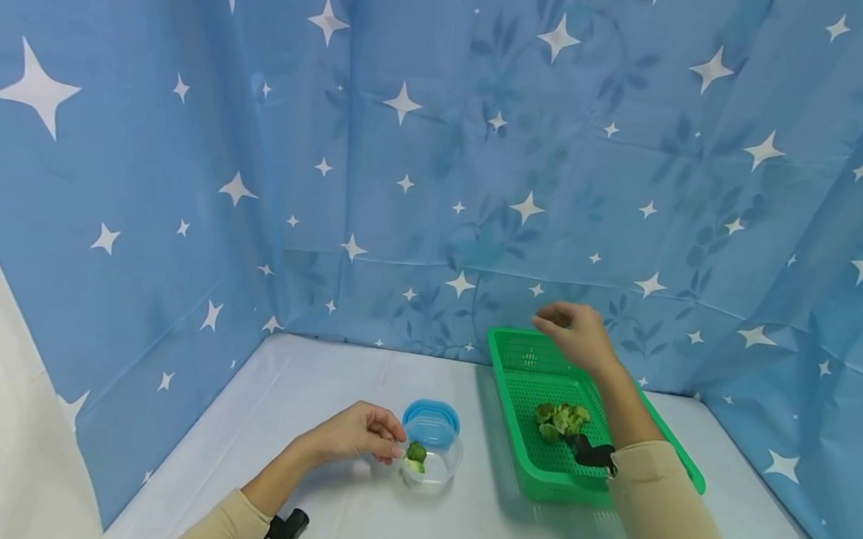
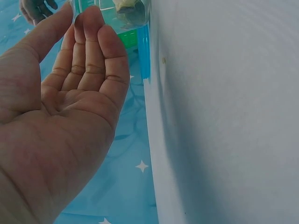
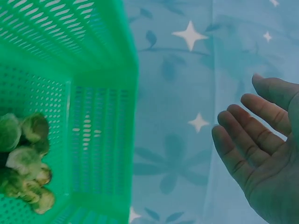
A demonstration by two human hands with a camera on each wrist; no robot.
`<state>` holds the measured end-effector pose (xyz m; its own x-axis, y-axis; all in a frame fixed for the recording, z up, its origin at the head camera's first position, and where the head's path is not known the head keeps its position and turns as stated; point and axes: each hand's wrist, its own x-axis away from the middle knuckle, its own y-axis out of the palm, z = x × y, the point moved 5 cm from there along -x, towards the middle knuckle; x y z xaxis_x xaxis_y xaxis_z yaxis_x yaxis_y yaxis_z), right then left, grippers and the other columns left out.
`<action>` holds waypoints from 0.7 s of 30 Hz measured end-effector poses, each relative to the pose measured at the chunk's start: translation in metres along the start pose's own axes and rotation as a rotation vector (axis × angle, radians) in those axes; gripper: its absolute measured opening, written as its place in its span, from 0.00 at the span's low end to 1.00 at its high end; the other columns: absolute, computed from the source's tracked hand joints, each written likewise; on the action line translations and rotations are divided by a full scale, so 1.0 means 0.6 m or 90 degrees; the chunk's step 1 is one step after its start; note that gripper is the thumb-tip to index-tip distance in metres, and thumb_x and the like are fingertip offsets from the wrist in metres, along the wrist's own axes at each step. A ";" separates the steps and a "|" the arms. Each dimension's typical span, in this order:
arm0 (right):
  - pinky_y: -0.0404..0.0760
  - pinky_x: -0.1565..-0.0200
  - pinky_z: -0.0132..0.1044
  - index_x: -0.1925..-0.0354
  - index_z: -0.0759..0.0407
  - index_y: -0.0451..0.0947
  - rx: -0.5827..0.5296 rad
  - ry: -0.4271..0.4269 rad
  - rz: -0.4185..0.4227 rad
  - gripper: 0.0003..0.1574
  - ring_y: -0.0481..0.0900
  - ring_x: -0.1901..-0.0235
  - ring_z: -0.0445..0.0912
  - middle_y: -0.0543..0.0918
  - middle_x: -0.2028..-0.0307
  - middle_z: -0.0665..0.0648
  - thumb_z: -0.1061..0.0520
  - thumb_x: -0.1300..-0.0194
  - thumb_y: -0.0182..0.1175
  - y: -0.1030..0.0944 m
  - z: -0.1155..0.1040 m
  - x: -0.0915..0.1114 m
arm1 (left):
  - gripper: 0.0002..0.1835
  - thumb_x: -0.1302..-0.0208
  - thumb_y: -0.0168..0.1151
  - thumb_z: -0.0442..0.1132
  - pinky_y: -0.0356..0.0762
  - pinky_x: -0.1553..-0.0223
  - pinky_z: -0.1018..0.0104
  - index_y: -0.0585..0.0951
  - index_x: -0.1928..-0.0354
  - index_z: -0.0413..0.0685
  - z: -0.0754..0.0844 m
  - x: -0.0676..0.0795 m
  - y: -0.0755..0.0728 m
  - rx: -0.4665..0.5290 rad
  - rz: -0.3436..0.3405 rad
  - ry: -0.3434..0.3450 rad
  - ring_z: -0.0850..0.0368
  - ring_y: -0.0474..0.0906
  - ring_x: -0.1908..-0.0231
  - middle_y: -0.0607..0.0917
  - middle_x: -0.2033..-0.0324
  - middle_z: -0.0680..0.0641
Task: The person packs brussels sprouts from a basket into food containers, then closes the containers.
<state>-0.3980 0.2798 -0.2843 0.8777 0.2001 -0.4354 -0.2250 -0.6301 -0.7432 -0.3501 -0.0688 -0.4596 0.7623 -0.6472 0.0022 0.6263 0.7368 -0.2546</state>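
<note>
the left hand (image 1: 360, 431) was at the near-left edge of a clear round plastic container (image 1: 438, 469), its thumb and fingers gently bent and relaxed, the fingertips at the container's wall; whether they had any grip on it could not be told. a green brussels sprout (image 1: 416, 456), dark on top and paler below, lay inside against the left wall. just behind the container sat a round blue plastic piece (image 1: 428, 420), partly overlapped by it, on the white table (image 1: 354, 515). the right hand (image 1: 579, 337) was raised above the far end of a green perforated basket (image 1: 562, 486), its fingers loosely curved, the thumb apart from them, with nothing held. a cluster of brussels sprouts (image 1: 562, 419) lay on the basket floor, toward its near end. a blue star-patterned curtain (image 1: 440, 153) hung behind.
</note>
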 end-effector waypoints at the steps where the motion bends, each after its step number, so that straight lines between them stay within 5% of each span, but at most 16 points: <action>1: 0.84 0.54 0.53 0.43 0.63 0.84 0.000 0.005 -0.001 0.23 0.84 0.53 0.57 0.88 0.51 0.65 0.46 0.22 0.61 0.000 0.007 0.001 | 0.16 0.32 0.71 0.36 0.88 0.58 0.57 0.83 0.50 0.30 0.000 0.000 0.000 0.000 -0.001 -0.001 0.57 0.86 0.67 0.89 0.66 0.50; 21: 0.85 0.56 0.50 0.41 0.67 0.82 -0.011 0.094 -0.009 0.26 0.84 0.52 0.59 0.85 0.47 0.70 0.47 0.21 0.59 0.009 0.109 0.018 | 0.13 0.33 0.72 0.37 0.88 0.57 0.55 0.85 0.52 0.34 0.003 0.004 0.001 0.015 -0.003 -0.009 0.56 0.87 0.67 0.89 0.66 0.49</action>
<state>-0.4174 0.3276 -0.3265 0.9337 0.0967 -0.3449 -0.2067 -0.6409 -0.7393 -0.3476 -0.0695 -0.4583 0.7611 -0.6485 0.0170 0.6339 0.7379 -0.2318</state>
